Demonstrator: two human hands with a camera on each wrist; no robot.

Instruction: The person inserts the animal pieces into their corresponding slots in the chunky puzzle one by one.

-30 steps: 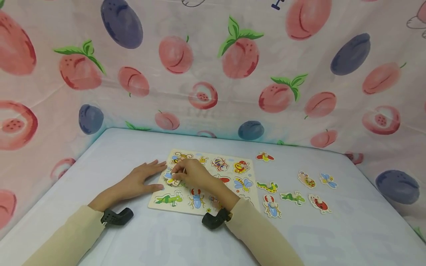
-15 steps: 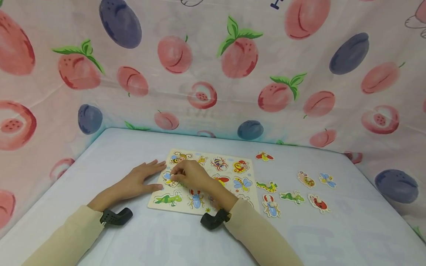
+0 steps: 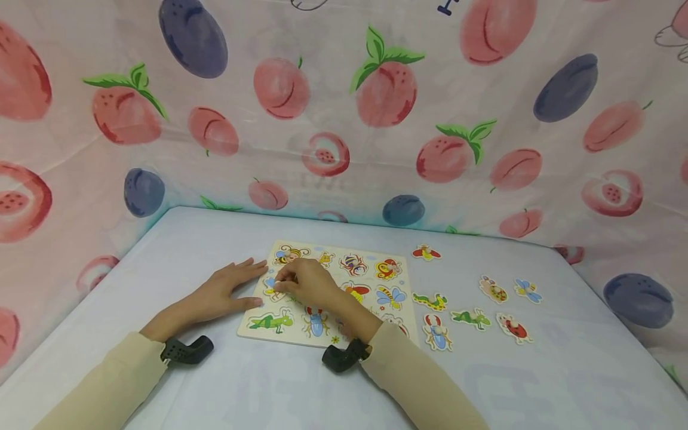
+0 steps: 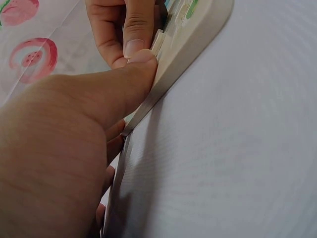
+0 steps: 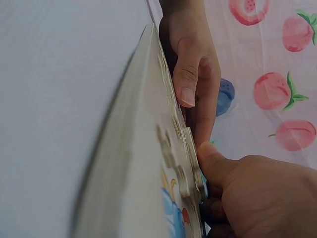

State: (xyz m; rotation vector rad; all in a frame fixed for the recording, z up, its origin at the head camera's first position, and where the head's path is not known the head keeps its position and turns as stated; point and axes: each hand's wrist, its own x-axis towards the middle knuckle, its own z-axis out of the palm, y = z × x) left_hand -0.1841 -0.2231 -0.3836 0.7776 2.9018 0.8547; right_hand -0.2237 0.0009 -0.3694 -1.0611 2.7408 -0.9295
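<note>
A wooden peg puzzle board (image 3: 298, 337) printed with insects lies on the table. My right hand (image 3: 314, 285) pinches a puzzle piece of a blue-winged, yellow insect (image 3: 271, 290) between thumb and fingers, at the board's left side. The piece's edge (image 5: 192, 148) stands slightly proud of the board in the right wrist view; whether it sits in its recess I cannot tell. Flat, with fingers spread, my left hand (image 3: 223, 291) rests at the board's left edge. Its thumb (image 4: 141, 59) is close to the piece in the left wrist view. The right hand hides part of the board.
Right of the board lie several loose pieces, among them a caterpillar (image 3: 430, 301), a stag beetle (image 3: 438, 333), a green grasshopper (image 3: 470, 319), a ladybird (image 3: 515, 328) and a dragonfly (image 3: 528, 291). A patterned fruit curtain (image 3: 355, 173) hangs behind the white table (image 3: 258, 388).
The insect piece has shifted slightly and now lies lower against the board, still in the right hand's pinch. My left hand has stayed in place.
</note>
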